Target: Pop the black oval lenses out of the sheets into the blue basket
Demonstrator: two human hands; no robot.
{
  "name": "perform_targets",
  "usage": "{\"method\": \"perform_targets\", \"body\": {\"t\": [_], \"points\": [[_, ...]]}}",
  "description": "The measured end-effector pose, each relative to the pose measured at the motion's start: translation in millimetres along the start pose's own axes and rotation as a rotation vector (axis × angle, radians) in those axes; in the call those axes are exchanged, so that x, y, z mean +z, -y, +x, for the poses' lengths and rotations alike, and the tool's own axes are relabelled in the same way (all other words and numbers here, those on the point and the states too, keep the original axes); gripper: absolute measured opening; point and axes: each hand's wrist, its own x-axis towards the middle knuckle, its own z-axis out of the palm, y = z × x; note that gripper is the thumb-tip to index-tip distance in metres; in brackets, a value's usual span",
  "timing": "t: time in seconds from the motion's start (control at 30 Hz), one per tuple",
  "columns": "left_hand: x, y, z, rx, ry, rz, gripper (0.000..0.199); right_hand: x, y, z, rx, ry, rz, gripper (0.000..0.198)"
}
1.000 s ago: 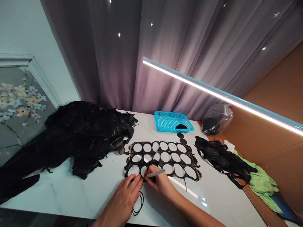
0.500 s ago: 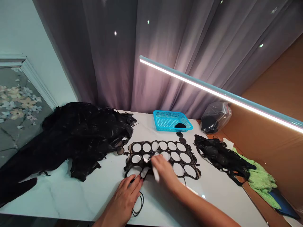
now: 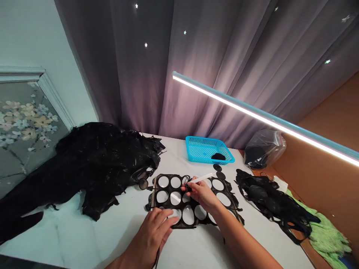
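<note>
The black sheet lay on the near part of the surface; the left hand rested spread on its near left corner, while the right hand kept a narrow grip, pinching a pale tool over the far row of holes. Neat work there seemed to call for steady left fingers and a light pinch, sparing the thin strips between holes.

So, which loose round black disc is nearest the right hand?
The disc farther from the blue plastic basket, of two by it; the other lies nearer its rim.
</note>
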Motion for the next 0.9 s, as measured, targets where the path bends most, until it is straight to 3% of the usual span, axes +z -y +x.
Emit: {"method": "perform_targets", "body": {"t": [0.1,0.3,0.73,0.9], "points": [[11.3,15.7,8.7,-0.018,-0.020,0.112,0.038,11.0,-7.7,-3.3,-0.028,0.098,-0.068,0.029],[34.8,37.4,1.1,0.035,-0.013,0.266,0.036,18.9,-28.3,-15.2,-0.297,0.111,-0.710,0.015],[36.3,38.6,-5.1,-0.002,0.051,0.221,0.042,24.7,-39.4,-15.9,-0.469,0.053,-1.023,0.019],[37.2,41.6,-3.9,0.058,0.010,0.204,0.043,34.2,-51.9,-23.5,-0.699,0.075,-1.400,0.017]]}}
